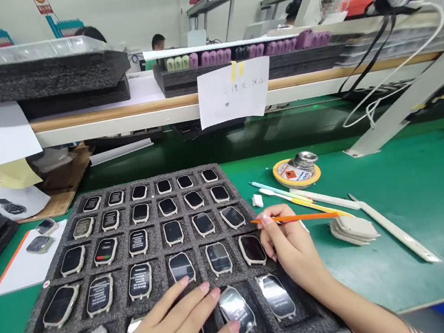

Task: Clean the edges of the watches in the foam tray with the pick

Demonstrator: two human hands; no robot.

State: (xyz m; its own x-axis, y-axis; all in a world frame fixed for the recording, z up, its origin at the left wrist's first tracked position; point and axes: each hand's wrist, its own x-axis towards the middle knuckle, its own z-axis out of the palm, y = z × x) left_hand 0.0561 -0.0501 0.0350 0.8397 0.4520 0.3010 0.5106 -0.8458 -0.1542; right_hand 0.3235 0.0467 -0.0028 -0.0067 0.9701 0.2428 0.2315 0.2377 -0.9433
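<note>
A black foam tray [248, 207] on the green bench holds several smartwatch bodies in rows, some with lit screens. My left hand [175, 329] lies flat and open on the tray's front rows, its fingertips touching a watch with a shiny film [237, 309]. My right hand [290, 245] rests at the tray's right edge beside a beige watch [252, 248]. Its fingers are closed on a thin orange stick [300, 217] that points left toward the tray.
Right of the tray lie white and green sticks [293, 195], a long white tool [394, 230], grey pads [354, 230] and a small tin on a yellow tape roll [297, 172]. Two watches sit on paper [19, 263] at left. A shelf with foam trays runs behind.
</note>
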